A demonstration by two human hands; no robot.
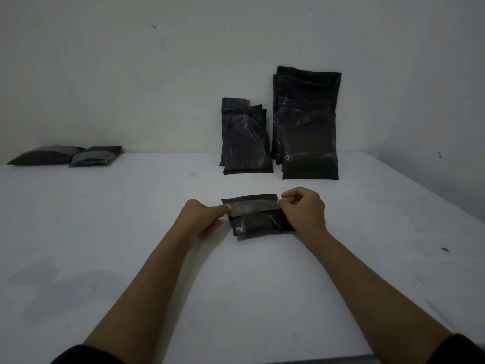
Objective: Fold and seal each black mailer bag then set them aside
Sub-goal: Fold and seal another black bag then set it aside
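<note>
Where both hands' grip: mailer bag (pixel 258 219).

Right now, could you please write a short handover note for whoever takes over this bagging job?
Left hand and right hand each pinch an end of the flap of the mailer bag lying on the table.
Two stacks of bags lean on the wall at the back.
Done: a few bags set aside far left.
Left: seal this flap, set the bag aside, then work through the stacks.
</note>
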